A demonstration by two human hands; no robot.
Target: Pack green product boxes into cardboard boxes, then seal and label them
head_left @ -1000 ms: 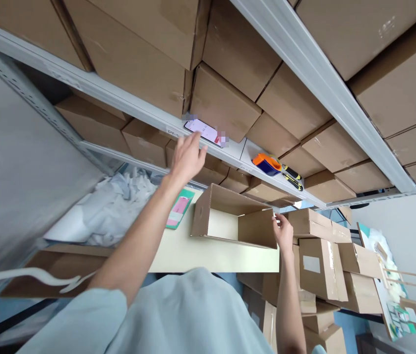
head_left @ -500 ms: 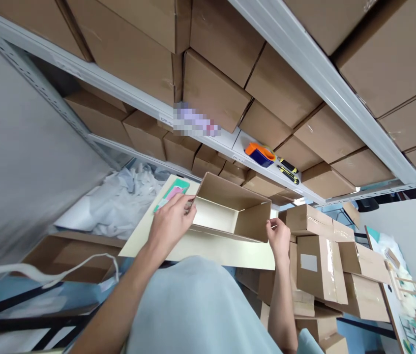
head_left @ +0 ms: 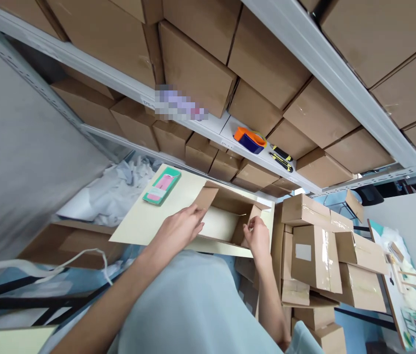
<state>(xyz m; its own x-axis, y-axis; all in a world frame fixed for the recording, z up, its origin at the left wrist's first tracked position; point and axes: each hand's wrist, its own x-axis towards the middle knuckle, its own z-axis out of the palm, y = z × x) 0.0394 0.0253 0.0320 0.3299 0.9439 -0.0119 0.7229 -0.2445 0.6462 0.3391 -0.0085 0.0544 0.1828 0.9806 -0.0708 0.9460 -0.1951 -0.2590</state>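
Note:
An uncovered cardboard box [head_left: 230, 200] lies on a pale yellow board, with its end flaps folded partly inward. My left hand [head_left: 178, 227] rests against the left flap [head_left: 206, 196], its fingers stretched out over the box's near left corner. At the other end, my right hand [head_left: 257, 237] has its fingers curled at the right flap [head_left: 254, 214], thumb and forefinger close together. The inside of the box shows a pale bottom with nothing on it. On the board to the left is a green and pink packet [head_left: 162, 186].
Boxes fill the metal shelving [head_left: 208, 129] ahead, where an orange and blue tape dispenser [head_left: 249, 140] and yellow-black cutters [head_left: 282, 160] lie. Crumpled white sheeting [head_left: 108, 191] is on the left. Several stacked boxes [head_left: 316, 258] stand at right. A white cable [head_left: 82, 254] hangs at lower left.
The box's end flaps have come into view, folding inward under both hands. My right hand has moved left and curled in. The green and pink packet is now uncovered by my left hand.

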